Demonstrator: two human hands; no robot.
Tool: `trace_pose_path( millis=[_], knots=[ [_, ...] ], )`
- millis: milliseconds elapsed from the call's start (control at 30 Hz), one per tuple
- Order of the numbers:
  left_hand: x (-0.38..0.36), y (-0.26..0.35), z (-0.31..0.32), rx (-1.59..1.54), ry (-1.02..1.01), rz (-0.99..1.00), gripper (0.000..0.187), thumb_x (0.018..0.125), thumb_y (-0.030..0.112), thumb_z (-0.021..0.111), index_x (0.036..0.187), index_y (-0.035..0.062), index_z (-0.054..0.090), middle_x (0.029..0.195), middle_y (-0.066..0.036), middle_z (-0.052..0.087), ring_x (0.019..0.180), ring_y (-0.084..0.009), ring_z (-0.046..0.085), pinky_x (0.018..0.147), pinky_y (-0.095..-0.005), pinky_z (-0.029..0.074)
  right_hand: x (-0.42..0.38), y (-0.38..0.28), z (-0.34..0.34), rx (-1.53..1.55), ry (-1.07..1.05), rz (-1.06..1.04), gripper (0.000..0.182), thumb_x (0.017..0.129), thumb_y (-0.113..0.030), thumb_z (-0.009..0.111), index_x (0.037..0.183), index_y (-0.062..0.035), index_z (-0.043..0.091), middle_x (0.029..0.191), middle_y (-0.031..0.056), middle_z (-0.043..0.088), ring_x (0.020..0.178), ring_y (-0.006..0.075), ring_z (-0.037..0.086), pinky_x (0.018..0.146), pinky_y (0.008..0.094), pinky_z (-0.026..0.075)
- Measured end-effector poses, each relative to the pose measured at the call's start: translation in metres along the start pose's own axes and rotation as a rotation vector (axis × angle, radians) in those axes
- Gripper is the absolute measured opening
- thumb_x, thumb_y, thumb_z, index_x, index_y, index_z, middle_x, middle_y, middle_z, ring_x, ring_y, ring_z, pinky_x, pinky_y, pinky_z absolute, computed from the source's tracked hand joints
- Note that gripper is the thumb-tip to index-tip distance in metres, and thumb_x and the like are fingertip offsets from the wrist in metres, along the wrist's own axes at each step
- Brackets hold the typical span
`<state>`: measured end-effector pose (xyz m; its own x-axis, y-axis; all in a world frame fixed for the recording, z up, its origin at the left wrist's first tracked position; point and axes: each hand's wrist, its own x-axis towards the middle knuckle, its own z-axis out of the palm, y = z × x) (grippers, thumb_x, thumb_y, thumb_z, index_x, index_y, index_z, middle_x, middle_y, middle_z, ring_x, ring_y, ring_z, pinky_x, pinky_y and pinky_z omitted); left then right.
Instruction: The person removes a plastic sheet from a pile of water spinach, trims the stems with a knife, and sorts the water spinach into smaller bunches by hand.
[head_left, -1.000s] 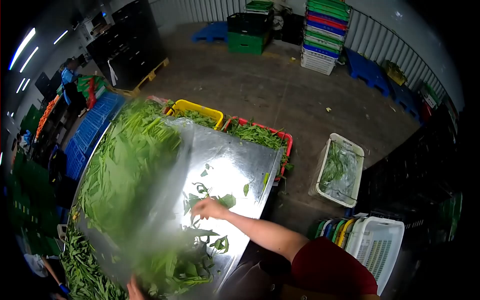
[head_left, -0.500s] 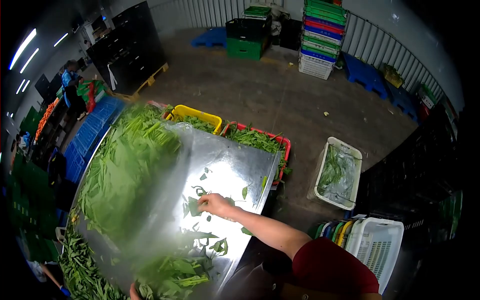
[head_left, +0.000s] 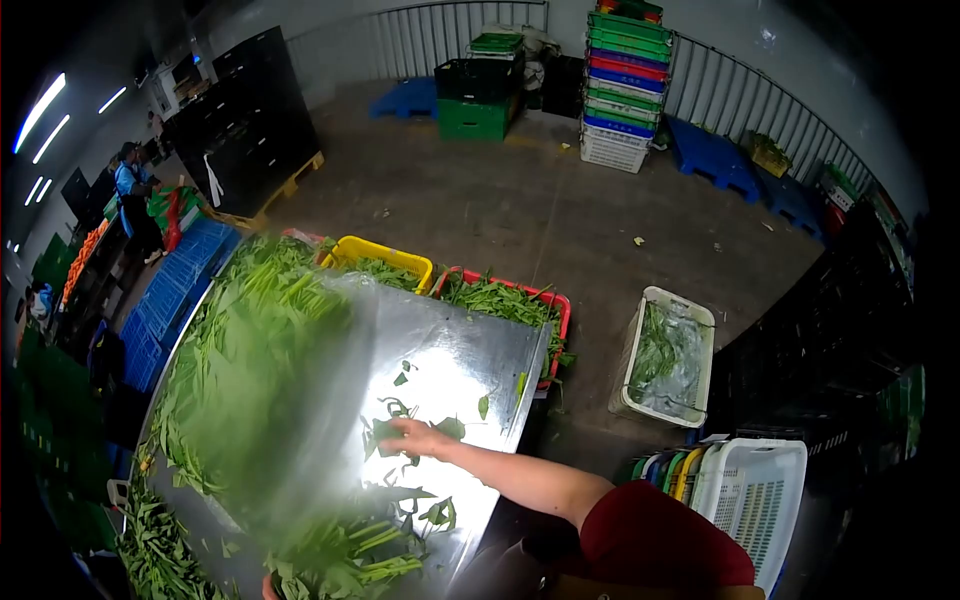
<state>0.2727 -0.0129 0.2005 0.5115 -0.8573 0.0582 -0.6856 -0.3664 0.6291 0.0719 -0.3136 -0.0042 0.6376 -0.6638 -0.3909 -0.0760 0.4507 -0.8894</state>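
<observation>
Right fingers (head_left: 396, 430) bent at leaf (head_left: 381, 434), grip unclear; left hand (head_left: 268, 588): can't tell.
Greens (head_left: 240, 370) crowd table (head_left: 465, 345); yellow crate (head_left: 405, 260), red crate (head_left: 567, 325) beyond.

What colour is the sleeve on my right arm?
Dark red; the sleeve shows best in the head view.

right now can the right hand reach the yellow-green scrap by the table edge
Probably yes: only a few loose leaves and bare metal table separate the right hand from the yellow-green scrap.
</observation>
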Motion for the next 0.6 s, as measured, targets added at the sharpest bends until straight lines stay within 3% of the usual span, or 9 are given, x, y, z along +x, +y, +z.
trace_pose_path(
  millis=[67,167,333,367,400,433,500,533,600],
  knots=[
    [0.005,0.007,0.008,-0.068,0.016,-0.016,0.071,0.063,-0.016,0.046,0.132,-0.0016,0.043,0.129,-0.022,0.050,0.123,-0.0329,0.045,0.107,-0.0404,0.031,-0.005,0.020,0.039,0.476,-0.275,0.083,0.103,0.074,-0.055,0.071,0.147,-0.0105,0.013,0.144,0.0145,0.029,0.116,0.0314,0.050,0.077,0.0338,0.054],
    [0.014,0.010,0.014,0.056,0.000,-0.039,0.070,0.063,-0.015,0.048,0.132,-0.0030,0.044,0.129,-0.023,0.050,0.122,-0.0328,0.046,0.106,-0.0395,0.032,-0.012,0.037,0.090,0.799,-0.563,0.235,0.099,0.071,-0.074,0.057,0.141,-0.0090,0.032,0.134,0.0121,0.046,0.107,0.0182,0.057,0.087,0.0336,0.049],
    [0.020,-0.025,0.019,-0.052,0.048,0.082,0.057,0.071,-0.008,0.058,0.127,-0.0015,0.048,0.118,-0.019,0.056,0.109,-0.0292,0.054,0.096,-0.0377,0.042,-0.015,-0.027,0.055,-0.096,-0.305,0.163,0.087,0.082,-0.064,0.053,0.147,-0.0150,0.022,0.141,0.0200,0.037,0.124,0.0303,0.045,0.102,0.0510,0.035],
    [0.012,-0.054,0.025,-0.002,0.064,0.133,0.051,0.075,-0.004,0.061,0.124,0.0010,0.050,0.112,-0.016,0.059,0.101,-0.0256,0.058,0.090,-0.0364,0.045,-0.016,-0.032,0.050,-0.066,-0.182,0.140,0.068,0.085,-0.055,0.053,0.135,-0.0126,0.035,0.127,0.0176,0.046,0.110,0.0272,0.051,0.092,0.0456,0.040],
    [0.009,-0.016,0.022,-0.170,0.022,-0.087,0.060,0.069,-0.010,0.061,0.126,0.0010,0.047,0.115,-0.013,0.059,0.104,-0.0205,0.055,0.093,-0.0322,0.043,-0.017,-0.037,0.046,-0.040,-0.061,0.112,0.050,0.089,-0.047,0.053,0.123,-0.0101,0.049,0.113,0.0151,0.055,0.096,0.0240,0.057,0.082,0.0402,0.045],
    [0.006,-0.046,0.025,0.096,0.003,-0.097,0.060,0.069,-0.011,0.061,0.126,0.0006,0.047,0.114,-0.013,0.060,0.103,-0.0207,0.056,0.094,-0.0319,0.042,-0.030,-0.053,0.043,0.158,0.251,0.101,0.036,0.091,-0.039,0.053,0.106,-0.0076,0.061,0.093,0.0102,0.063,0.079,0.0193,0.061,0.070,0.0322,0.049],
    [0.003,-0.038,0.020,0.108,0.032,-0.089,0.063,0.065,-0.016,0.058,0.125,0.0001,0.048,0.113,-0.012,0.059,0.104,-0.0198,0.055,0.095,-0.0306,0.040,-0.015,-0.038,0.011,0.615,0.068,0.002,0.033,0.087,-0.044,0.059,0.090,-0.0112,0.057,0.082,0.0018,0.056,0.075,0.0157,0.058,0.072,0.0263,0.048],
    [0.002,-0.035,0.017,0.031,0.041,-0.128,0.065,0.063,-0.018,0.057,0.125,-0.0003,0.047,0.114,-0.011,0.058,0.105,-0.0199,0.054,0.096,-0.0299,0.039,0.001,-0.028,-0.003,0.547,-0.021,0.042,0.034,0.086,-0.043,0.062,0.094,-0.0101,0.058,0.080,0.0028,0.058,0.073,0.0189,0.059,0.071,0.0286,0.049],
    [0.000,-0.030,0.012,-0.123,0.070,-0.203,0.071,0.059,-0.023,0.055,0.125,-0.0012,0.046,0.114,-0.010,0.057,0.106,-0.0202,0.053,0.097,-0.0285,0.038,0.000,-0.040,-0.008,-0.503,-0.082,-0.039,0.035,0.084,-0.038,0.064,0.102,-0.0075,0.059,0.087,0.0074,0.062,0.077,0.0242,0.061,0.069,0.0342,0.050]
  ],
)
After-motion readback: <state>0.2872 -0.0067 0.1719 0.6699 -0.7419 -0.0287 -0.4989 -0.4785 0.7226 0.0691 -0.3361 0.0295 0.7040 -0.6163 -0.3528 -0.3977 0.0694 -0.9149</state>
